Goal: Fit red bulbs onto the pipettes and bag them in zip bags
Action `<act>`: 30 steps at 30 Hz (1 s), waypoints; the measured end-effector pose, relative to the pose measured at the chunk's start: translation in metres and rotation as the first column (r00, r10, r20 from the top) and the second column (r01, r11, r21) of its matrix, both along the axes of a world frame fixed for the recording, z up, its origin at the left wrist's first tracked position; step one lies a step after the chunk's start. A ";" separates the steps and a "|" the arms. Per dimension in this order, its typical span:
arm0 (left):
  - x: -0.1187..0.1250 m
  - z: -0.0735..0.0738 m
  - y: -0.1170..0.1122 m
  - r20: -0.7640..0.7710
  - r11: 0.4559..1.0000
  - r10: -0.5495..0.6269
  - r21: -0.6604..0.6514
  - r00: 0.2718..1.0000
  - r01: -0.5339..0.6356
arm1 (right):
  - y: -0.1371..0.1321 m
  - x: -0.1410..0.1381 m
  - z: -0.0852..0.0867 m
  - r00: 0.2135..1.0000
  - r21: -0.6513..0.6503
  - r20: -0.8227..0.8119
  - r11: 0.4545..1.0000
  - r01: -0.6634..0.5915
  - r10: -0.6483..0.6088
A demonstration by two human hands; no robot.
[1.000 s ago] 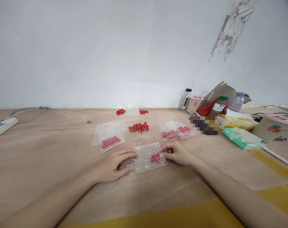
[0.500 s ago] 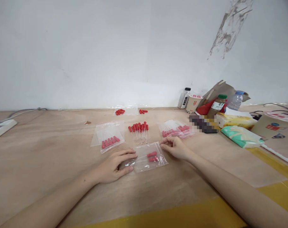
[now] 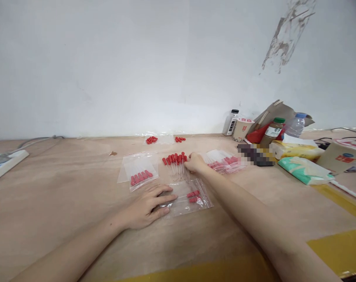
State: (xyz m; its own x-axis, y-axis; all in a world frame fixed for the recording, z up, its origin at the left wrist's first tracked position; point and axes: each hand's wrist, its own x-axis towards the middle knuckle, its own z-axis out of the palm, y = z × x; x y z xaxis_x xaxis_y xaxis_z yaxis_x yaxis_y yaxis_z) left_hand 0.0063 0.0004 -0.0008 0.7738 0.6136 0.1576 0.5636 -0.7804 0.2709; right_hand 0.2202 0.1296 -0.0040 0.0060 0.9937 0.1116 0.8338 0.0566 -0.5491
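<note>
My left hand (image 3: pixel 150 205) lies flat, fingers apart, on the left end of a clear zip bag (image 3: pixel 180 204) that holds two red-capped droppers (image 3: pixel 193 196). My right hand (image 3: pixel 195 162) reaches further out and touches the right side of a loose row of red-capped droppers (image 3: pixel 174 162) lying on the wooden table (image 3: pixel 63 203). Its fingers are curled at the red caps; what they pinch is hidden.
Left of the row lies a filled bag of droppers (image 3: pixel 140 176), right of it a pile of filled bags (image 3: pixel 223 161). Two small bags of red caps (image 3: pixel 151 139) sit by the wall. Bottles, a cup (image 3: pixel 241 129), tissue packs (image 3: pixel 304 170) and boxes crowd the right. A power strip (image 3: pixel 4 163) is far left.
My right hand left the bag's right edge and moved away and to the left, reaching the loose row of droppers. The left hand stayed on the bag.
</note>
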 end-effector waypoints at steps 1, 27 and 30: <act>0.000 0.000 0.000 -0.001 1.000 0.003 0.000 1.000 -0.003 | 0.001 -0.001 0.000 1.000 -0.018 0.020 1.000 -0.005 0.005; -0.001 -0.002 0.001 -0.005 0.999 0.020 -0.028 1.000 -0.020 | -0.087 0.061 -0.029 0.395 0.089 -0.916 0.995 0.043 0.065; -0.001 -0.002 0.000 0.014 0.998 0.036 -0.042 0.999 -0.035 | -0.092 0.057 -0.029 0.303 0.004 -0.953 1.000 -0.013 0.008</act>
State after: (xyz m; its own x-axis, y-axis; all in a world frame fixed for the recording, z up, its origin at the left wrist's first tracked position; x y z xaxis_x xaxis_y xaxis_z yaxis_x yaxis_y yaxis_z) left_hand 0.0050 0.0004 -0.0032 0.7492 0.6468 0.1425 0.5863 -0.7478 0.3116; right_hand 0.2771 0.0379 -0.0327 0.0948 0.9950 0.0318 -0.2716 0.0566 -0.9608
